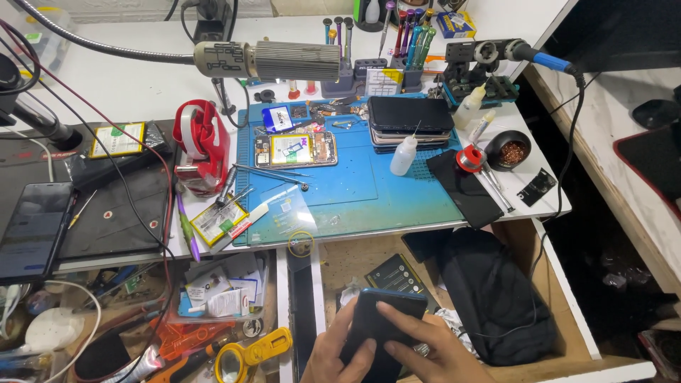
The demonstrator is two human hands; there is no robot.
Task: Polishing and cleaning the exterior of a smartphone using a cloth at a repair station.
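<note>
While both of my hands are down at the near edge of the view, over the open drawer (567, 298) below the worktop (142, 85), I judge the work to be at an early or middle stage: the dark phone (376, 323) is in hand, away from the blue mat (355, 191), and I see no tool touching it. My left hand (333, 358) wraps the phone's left side with the fingers (355, 354) curled closed on it, and my right hand (433, 347) lies across its front, fingers (401, 315) spread flat and pressing rather than pinching. I cannot tell whether its back or its screen faces me; the surface looks plain, dark and glossy, with a thin blue rim at the far end. On the mat, farther off, an opened phone (294, 150) lies with its insides showing, beside a stack of phones (410, 124) and a small squeeze bottle (404, 154), all untouched.
</note>
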